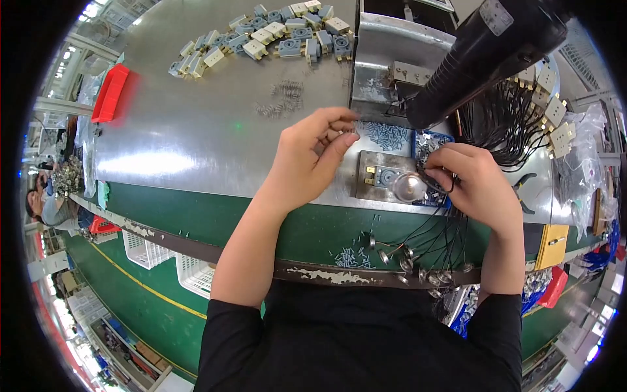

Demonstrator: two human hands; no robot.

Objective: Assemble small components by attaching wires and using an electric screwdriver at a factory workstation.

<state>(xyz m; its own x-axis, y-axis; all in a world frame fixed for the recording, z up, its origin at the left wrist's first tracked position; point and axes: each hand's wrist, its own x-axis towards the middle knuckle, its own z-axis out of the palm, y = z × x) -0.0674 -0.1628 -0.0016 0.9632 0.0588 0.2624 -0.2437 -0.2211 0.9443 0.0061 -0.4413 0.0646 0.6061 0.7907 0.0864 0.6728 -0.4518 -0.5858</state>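
The right hand (477, 186) curled its fingers toward its thumb beside a shiny round metal disc (409, 188), just over a grey square plastic part with brass tabs (386, 176) on a flat metal block (362, 191). The left hand (312, 151) bent its fingers near small silvery screws (386, 136); neither hand's grip could be told.

We see one component (388, 176) on the base plate (367, 159); around it lie parts (289, 48) at eleven o'clock, fasteners (386, 137) at twelve, cables (503, 123) at two, pliers (518, 188) at three.
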